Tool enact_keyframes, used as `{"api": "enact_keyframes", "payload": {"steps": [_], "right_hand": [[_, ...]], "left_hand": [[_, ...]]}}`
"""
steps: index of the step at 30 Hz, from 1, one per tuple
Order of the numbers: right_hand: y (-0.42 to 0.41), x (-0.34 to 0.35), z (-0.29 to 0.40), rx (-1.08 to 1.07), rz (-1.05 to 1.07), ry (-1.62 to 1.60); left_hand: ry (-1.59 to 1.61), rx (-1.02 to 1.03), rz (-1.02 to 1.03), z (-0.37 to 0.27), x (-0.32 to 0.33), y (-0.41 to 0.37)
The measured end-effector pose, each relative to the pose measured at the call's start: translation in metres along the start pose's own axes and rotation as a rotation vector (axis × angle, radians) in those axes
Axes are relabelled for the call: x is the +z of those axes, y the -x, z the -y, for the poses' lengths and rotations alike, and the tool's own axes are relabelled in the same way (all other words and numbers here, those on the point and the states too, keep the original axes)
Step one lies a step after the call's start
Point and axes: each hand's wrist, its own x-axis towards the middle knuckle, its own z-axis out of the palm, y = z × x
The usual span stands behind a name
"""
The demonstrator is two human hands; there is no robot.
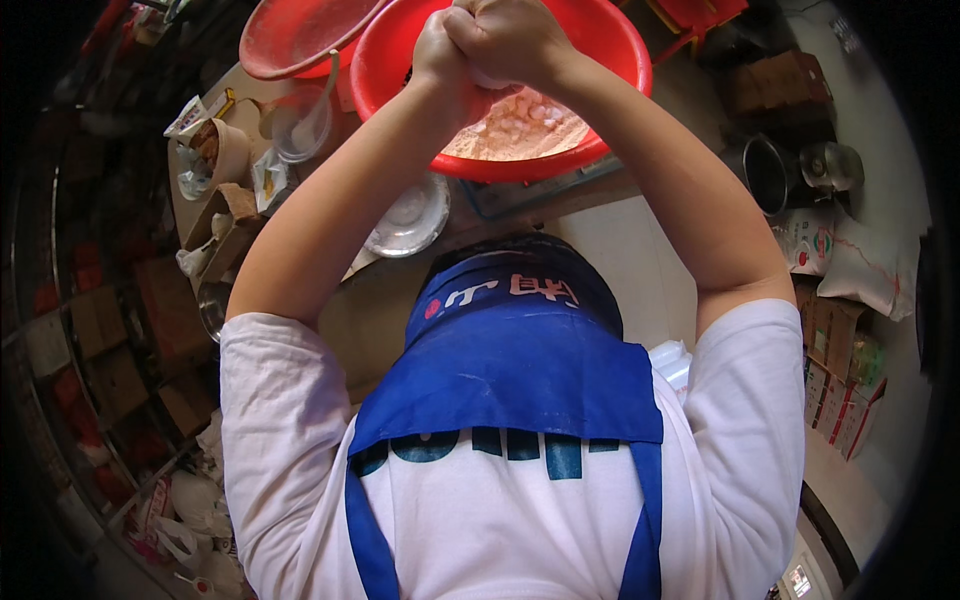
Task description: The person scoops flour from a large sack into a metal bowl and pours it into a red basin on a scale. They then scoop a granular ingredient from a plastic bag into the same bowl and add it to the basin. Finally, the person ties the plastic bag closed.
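My left hand (441, 56) and my right hand (510, 34) are pressed together over a large red plastic basin (627, 67). The fingers look curled, and my right hand partly covers the left. Whatever may be between the palms is hidden. Below them in the basin, pale lumpy pieces (536, 112) lie in a light powder (487, 146) that looks like flour. The top of the picture cuts off the basin's far side.
Another red basin (300, 37) stands left of the first. Nearby are a clear plastic tub (304, 124) with a pale-handled ladle, a metal bowl (412, 214), and a beige tub (229, 154) holding packets. To the right are a dark pot (765, 176), white sacks (859, 259) and cardboard boxes (780, 79).
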Motion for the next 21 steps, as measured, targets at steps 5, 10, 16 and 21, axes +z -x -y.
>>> {"api": "enact_keyframes", "payload": {"steps": [5, 10, 16, 21], "right_hand": [[-0.001, 0.015, -0.011, 0.026, -0.075, 0.019], [-0.001, 0.010, 0.002, 0.212, -0.074, -0.399], [-0.013, 0.007, -0.010, 0.194, -0.016, -0.371], [-0.024, 0.013, -0.053, -0.011, 0.032, -0.358]], "left_hand": [[-0.047, -0.046, -0.012, -0.002, 0.002, 0.001], [-0.113, -0.098, 0.014, -0.005, -0.006, 0.001], [-0.394, -0.067, -0.026, -0.013, 0.001, 0.012], [-0.429, -0.216, 0.038, -0.023, 0.009, 0.017]]}}
